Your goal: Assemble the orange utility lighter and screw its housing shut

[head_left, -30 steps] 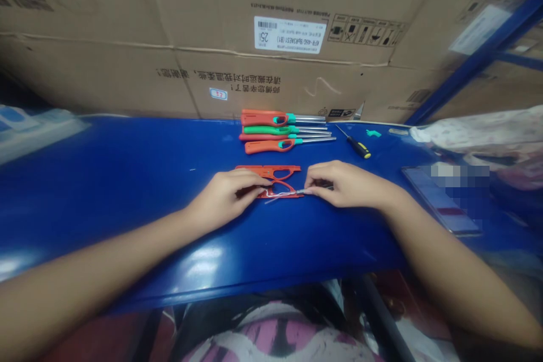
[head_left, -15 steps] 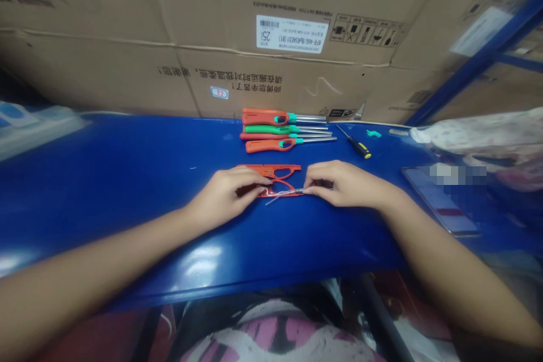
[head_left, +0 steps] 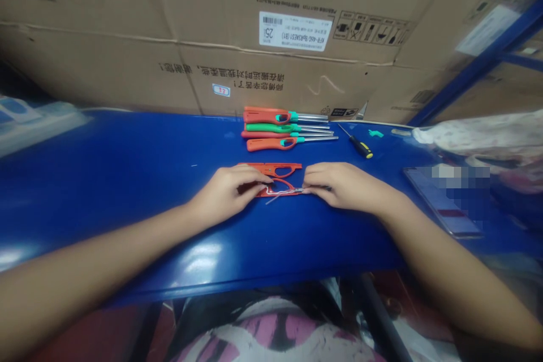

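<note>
On the blue table lies an open half of an orange gas lighter casing [head_left: 291, 182] with a loop-shaped trigger opening. White wires [head_left: 278, 193] run along it. My left hand [head_left: 229, 186] is closed over its handle end, thumb and forefinger pinched beside the wires; the palm hides that end. At the front end, my right hand [head_left: 328, 184] pinches a small grey piece where the wires end. Its fingers cover most of that piece. A thin grey rod or tube [head_left: 272, 200] sticks out below the casing. Just behind lies a second orange casing half [head_left: 271, 169].
Several assembled lighters [head_left: 271, 144], orange, red and green with metal barrels, lie in a stack behind. A screwdriver [head_left: 360, 147] and a small teal piece [head_left: 375, 133] are to their right. A phone [head_left: 445, 203] lies at right; a large cardboard box [head_left: 127, 79] stands behind.
My right hand's fingers have closed slightly together around the small grey piece. My left hand stays in place, and the camera view has shifted a little.
</note>
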`<state>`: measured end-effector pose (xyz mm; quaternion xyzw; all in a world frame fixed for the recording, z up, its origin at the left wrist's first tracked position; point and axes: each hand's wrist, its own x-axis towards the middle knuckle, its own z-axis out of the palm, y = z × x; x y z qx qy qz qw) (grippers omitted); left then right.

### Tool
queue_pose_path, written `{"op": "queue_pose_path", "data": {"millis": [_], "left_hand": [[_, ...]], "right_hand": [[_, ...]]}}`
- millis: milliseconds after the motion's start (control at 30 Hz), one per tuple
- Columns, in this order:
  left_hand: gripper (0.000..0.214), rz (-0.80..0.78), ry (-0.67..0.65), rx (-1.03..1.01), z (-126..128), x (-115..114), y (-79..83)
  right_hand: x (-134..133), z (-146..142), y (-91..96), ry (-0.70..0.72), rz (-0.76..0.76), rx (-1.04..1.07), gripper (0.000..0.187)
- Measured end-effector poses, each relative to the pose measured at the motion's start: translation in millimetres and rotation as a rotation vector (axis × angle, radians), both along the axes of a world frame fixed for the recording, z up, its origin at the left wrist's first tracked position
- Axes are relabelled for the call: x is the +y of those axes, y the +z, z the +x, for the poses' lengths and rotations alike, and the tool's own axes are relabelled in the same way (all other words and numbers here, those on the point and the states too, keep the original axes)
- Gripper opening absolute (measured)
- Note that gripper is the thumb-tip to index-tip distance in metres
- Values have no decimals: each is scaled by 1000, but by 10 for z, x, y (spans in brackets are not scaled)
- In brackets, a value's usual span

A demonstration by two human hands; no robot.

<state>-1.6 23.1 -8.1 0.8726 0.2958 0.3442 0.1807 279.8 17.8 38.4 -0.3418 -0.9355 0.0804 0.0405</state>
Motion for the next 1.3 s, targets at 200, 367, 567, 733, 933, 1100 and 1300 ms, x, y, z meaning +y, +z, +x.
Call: {"op": "queue_pose_path", "data": {"millis": [200, 367, 567, 733, 933, 1100, 1300], "left_hand": [[18, 21, -5, -4, 2, 10, -12], [19, 33, -19, -3, -2, 4, -12], [18, 54, -44, -9, 11, -10, -17], [17, 60, -55, -11, 23, -15, -29], [17, 51, -67, 1, 22, -26, -25], [17, 49, -63, 8, 17, -30, -29], [17, 57, -65, 9, 14, -27, -24]], "right_hand": [[-41, -31, 22, -4, 132, -82, 19], [-57, -50, -7, -104, -9, 149, 14], [-74, -206, -130, -122, -153, 326, 8], [-58, -257, -164, -115, -179, 306, 7], [-54, -261, -155, -172, -196, 284, 6], [-52, -264, -158, -180, -181, 285, 7], [-36, -247, -170, -207, -180, 367, 9]]}}
